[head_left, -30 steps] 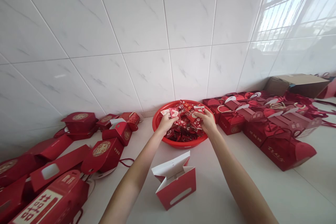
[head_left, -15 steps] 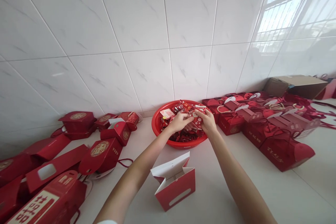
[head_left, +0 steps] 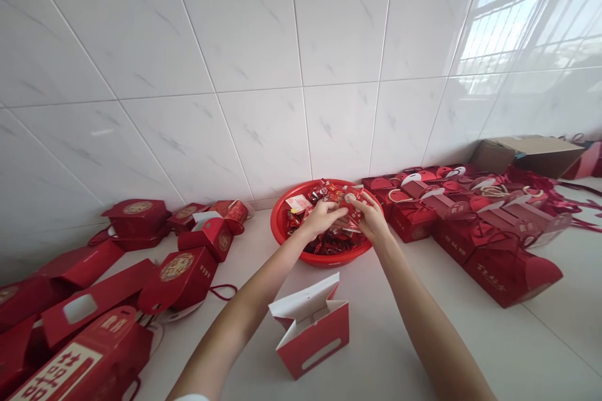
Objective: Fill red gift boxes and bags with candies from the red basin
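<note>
A red plastic basket (head_left: 329,261) full of small wrapped pieces, mostly red, stands against the tiled wall. Over it both hands hold red patterned packets (head_left: 353,216). My right hand (head_left: 373,219) pinches them from the right, thumb on top. My left hand (head_left: 321,218) reaches in from the left with its fingers closed on the left edge of the same packets; how many there are cannot be made out. Between my forearms an open red paper box (head_left: 320,336) with a white inside stands upright, its top flaps spread.
Several red gift boxes (head_left: 181,272) with cord handles lie at the left. More closed red boxes (head_left: 503,263) stand in rows at the right. A brown cardboard box (head_left: 540,145) is behind them by the wall.
The packets between my hands have shifted and tilted slightly, showing more of their patterned face. My hands have barely moved, and the open box stands as before.
</note>
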### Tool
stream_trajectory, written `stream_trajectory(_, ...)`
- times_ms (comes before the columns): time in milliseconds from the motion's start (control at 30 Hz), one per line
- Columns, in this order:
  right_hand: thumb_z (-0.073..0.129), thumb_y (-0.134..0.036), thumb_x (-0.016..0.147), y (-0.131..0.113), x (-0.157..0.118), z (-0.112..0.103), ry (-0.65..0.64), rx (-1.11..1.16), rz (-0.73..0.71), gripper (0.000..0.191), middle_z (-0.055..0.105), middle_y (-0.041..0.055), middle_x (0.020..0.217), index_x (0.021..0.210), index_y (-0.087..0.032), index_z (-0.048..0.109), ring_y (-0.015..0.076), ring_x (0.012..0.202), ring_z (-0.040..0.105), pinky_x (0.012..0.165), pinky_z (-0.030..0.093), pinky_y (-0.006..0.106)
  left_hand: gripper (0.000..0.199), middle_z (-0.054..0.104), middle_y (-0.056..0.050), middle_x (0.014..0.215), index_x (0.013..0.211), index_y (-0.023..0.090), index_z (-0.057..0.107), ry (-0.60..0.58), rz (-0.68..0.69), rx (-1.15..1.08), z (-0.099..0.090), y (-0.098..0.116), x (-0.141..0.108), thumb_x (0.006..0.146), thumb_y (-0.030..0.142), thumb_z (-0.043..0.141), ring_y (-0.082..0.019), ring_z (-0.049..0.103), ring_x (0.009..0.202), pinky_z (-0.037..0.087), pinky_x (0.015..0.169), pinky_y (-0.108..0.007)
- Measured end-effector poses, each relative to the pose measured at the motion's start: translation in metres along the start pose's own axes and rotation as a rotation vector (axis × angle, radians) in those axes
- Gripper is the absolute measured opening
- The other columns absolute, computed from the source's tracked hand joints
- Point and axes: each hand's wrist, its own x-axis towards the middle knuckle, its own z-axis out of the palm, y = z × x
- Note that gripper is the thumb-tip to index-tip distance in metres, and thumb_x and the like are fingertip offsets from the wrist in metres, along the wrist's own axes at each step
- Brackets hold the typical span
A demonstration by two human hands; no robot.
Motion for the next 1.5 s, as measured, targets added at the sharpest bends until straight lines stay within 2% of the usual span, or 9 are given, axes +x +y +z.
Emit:
stream_trajectory(167, 0.090, -0.018, 0.050, 0.003, 0.005, -0.004, 0.145, 0.098, -0.017, 0.034, 0.076, 0.0014, 0.078, 0.075, -0.023, 0.068, 0.0247, 0.081, 0.074, 0.074, 0.064, 0.038, 0.033, 0.073, -0.002, 0.074, 0.068, 0.023, 0.069, 0.008, 0.030, 0.345, -0.011, -0.009, -0.009, 0.042, 0.013, 0.088, -0.029, 0.068, 0.084, 0.049, 0.083, -0.035)
stream_trajectory(267, 0.089, -0.018, 0.052, 0.000, 0.004, -0.002, 0.144, 0.082, -0.004, 0.031, 0.077, 0.0016, 0.078, 0.076, -0.022, 0.069, 0.0231, 0.077, 0.074, 0.070, 0.064, 0.035, 0.016, 0.067, -0.001, 0.065, 0.061, 0.022, 0.064, 0.035, 0.046, 0.405, -0.015, -0.011, -0.010, 0.061, 0.024, 0.080, -0.025, 0.064, 0.073, 0.045, 0.078, -0.033)
stream_trajectory(467, 0.086, -0.021, 0.060, -0.011, -0.006, 0.008, 0.075, 0.039, 0.069, 0.021, 0.077, 0.0051, 0.079, 0.076, -0.018, 0.072, 0.0214, 0.079, 0.074, 0.073, 0.063, 0.029, 0.043, 0.048, 0.003, 0.056, 0.059, 0.020, 0.049, 0.147, 0.116, 0.365, -0.026, 0.000, -0.020, 0.085, 0.053, 0.057, -0.016, 0.049, 0.061, 0.039, 0.062, -0.028)
stream_trajectory(767, 0.092, -0.024, 0.057, -0.038, -0.042, 0.037, -0.198, -0.116, 0.210, 0.038, 0.077, 0.0028, 0.083, 0.088, -0.020, 0.071, 0.0190, 0.071, 0.073, 0.061, 0.061, 0.027, 0.040, 0.073, -0.005, 0.087, 0.084, 0.016, 0.074, 0.422, 0.271, -0.122, -0.033, 0.022, -0.071, 0.077, 0.055, 0.072, -0.022, 0.066, 0.087, 0.051, 0.083, -0.031)
stream_trajectory(900, 0.091, -0.032, 0.062, -0.044, -0.062, 0.050, -0.266, -0.192, 0.182, 0.041, 0.077, 0.0045, 0.092, 0.096, -0.021, 0.072, 0.0225, 0.084, 0.075, 0.070, 0.062, 0.031, 0.039, 0.076, -0.007, 0.096, 0.093, 0.015, 0.076, 0.529, 0.322, -0.188, -0.024, 0.035, -0.092, 0.078, 0.051, 0.074, -0.024, 0.068, 0.094, 0.053, 0.088, -0.034)
stream_trajectory(1067, 0.086, -0.041, 0.069, -0.056, -0.078, 0.055, -0.267, -0.349, 0.019, 0.045, 0.077, 0.0054, 0.100, 0.107, -0.023, 0.071, 0.0261, 0.095, 0.073, 0.080, 0.061, 0.035, 0.041, 0.073, -0.009, 0.110, 0.114, 0.019, 0.069, 0.401, 0.348, -0.109, -0.028, 0.056, -0.135, 0.083, 0.046, 0.072, -0.024, 0.067, 0.106, 0.053, 0.094, -0.035)
stream_trajectory(1200, 0.083, -0.042, 0.074, -0.078, -0.088, 0.050, -0.362, -0.438, -0.092, 0.039, 0.076, 0.0060, 0.099, 0.106, -0.022, 0.073, 0.0268, 0.094, 0.072, 0.084, 0.060, 0.039, 0.020, 0.069, -0.008, 0.121, 0.084, 0.021, 0.076, 0.034, 0.328, 0.221, -0.046, 0.070, -0.180, 0.088, 0.039, 0.068, -0.024, 0.063, 0.117, 0.048, 0.101, -0.033)
stream_trajectory(1300, 0.083, -0.040, 0.076, -0.093, -0.096, 0.047, -0.432, -0.500, -0.110, 0.038, 0.076, 0.0063, 0.100, 0.108, -0.022, 0.073, 0.0266, 0.095, 0.072, 0.086, 0.060, 0.039, 0.021, 0.073, -0.006, 0.114, 0.093, 0.025, 0.080, -0.153, 0.188, 0.405, -0.051, 0.071, -0.201, 0.091, 0.040, 0.065, -0.021, 0.069, 0.102, 0.052, 0.090, -0.028)
stream_trajectory(1500, 0.075, -0.042, 0.083, -0.102, -0.106, 0.051, -0.623, -0.706, -0.141, 0.034, 0.074, 0.0061, 0.102, 0.110, -0.021, 0.073, 0.0255, 0.096, 0.069, 0.086, 0.057, 0.036, 0.027, 0.078, -0.004, 0.108, 0.103, 0.026, 0.079, 0.133, -0.028, 0.532, -0.039, 0.053, -0.189, 0.086, 0.043, 0.068, -0.024, 0.072, 0.096, 0.056, 0.080, -0.029)
